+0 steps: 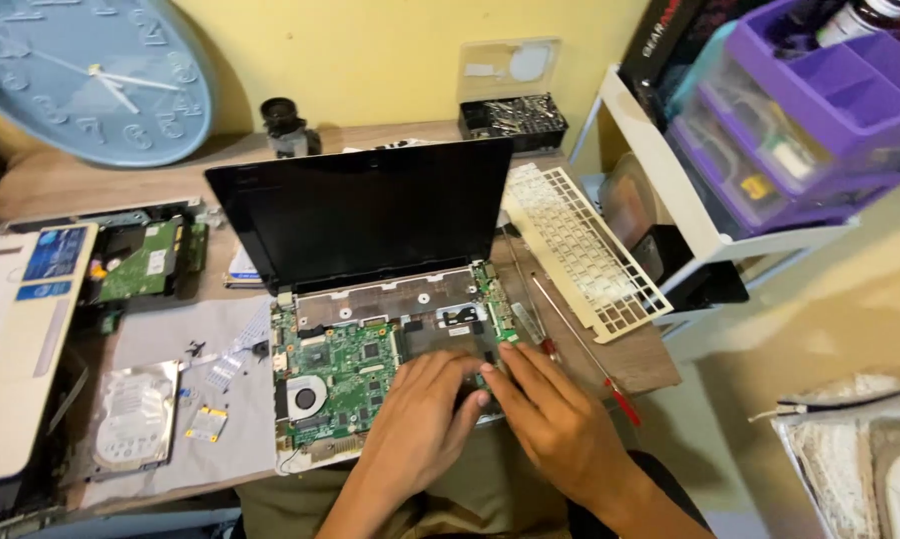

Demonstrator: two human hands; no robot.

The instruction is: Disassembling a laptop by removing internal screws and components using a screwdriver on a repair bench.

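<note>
The opened laptop [370, 329] is sitting at the front edge of the bench [60, 180], its lid upright and its green mainboard [345, 374] exposed, a round fan at the board's front-left corner. Both hands are pressing down on the right front part of the chassis. The left hand [420, 414] is lying flat with fingers extended, gripping nothing I can make out. The right hand [555, 419] is pinching at a small part just beside the board's right edge; what sits between the fingertips is hidden.

Judgement: a component in that corner is being seated or freed. The next move calls for a light, level pull or push, keeping clear of the board.

A red-handled screwdriver [590, 359] is lying at the bench's right edge, beside a white keyboard frame [585, 250]. A bare hard drive [135, 414] is resting near the front-left corner on a grey mat. A screw case [513, 115] is standing at the back edge, a round blue clock [90, 70] leaning on the yellow wall. Purple drawers [809, 110] are occupying a white shelf to the right.
</note>
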